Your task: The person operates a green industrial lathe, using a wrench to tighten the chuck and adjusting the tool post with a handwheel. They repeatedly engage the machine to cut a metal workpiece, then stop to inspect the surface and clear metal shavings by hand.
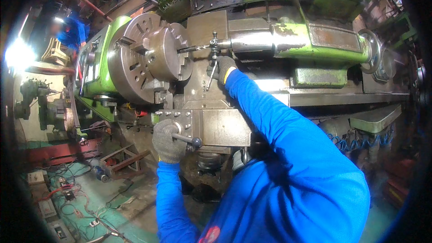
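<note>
drill bit lies left-to-right, just beyond the nearer right hand, grip unclear; left hand clasps lever.

- No lettering, number or sign can be read.
- Round red patch with pale marks, on the bright blue cloth garment: illegible.

Two gloves — one drill bit

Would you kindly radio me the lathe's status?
Left hand at knobbed lever. Right hand at slim metal rod. Drill bit pointing at steel chuck, contact unclear. Nothing visibly between.
</note>
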`<state>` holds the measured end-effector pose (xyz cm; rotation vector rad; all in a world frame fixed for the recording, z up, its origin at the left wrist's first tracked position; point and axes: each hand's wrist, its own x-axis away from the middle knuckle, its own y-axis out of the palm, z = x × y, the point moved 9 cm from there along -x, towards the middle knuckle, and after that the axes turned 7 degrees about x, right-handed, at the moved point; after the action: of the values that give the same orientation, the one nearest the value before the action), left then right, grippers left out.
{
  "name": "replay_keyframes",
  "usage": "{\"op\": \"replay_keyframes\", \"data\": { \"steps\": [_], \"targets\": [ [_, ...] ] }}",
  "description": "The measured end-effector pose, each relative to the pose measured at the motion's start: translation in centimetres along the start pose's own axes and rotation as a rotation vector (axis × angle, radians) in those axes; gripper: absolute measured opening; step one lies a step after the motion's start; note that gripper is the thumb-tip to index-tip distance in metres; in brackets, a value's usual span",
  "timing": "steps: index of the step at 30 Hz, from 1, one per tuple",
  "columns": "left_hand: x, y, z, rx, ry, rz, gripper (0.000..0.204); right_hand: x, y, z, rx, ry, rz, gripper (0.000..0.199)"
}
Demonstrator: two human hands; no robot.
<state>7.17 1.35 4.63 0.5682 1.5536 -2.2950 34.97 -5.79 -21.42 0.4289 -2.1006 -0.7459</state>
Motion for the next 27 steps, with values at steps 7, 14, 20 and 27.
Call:
{"op": "replay_keyframes", "data": {
  "steps": [7, 14, 20, 27],
  "targets": [
    [-0.6, 0.0, 0.3, 0.024, -0.002, 0.020, 0.029, -5.0, -1.7, 0.3, 0.608, -0.197, -0.161, 0.027],
    [-0.4, -0.3, 0.3, 0.058, -0.003, 0.052, 0.027, -0.9, -0.6, 0.2, -0.097, 0.010, -0.025, 0.029],
    [-0.3, -0.2, 0.1, 0.038, 0.009, 0.047, 0.027, -1.4, -2.2, 0.4, -0.073, 0.001, 0.095, 0.020],
    [-0.5, -0.4, 0.5, 0.060, 0.020, 0.070, 0.026, -3.4, -2.8, 1.0, -0.024, -0.023, 0.050, 0.022]
  ]
}}
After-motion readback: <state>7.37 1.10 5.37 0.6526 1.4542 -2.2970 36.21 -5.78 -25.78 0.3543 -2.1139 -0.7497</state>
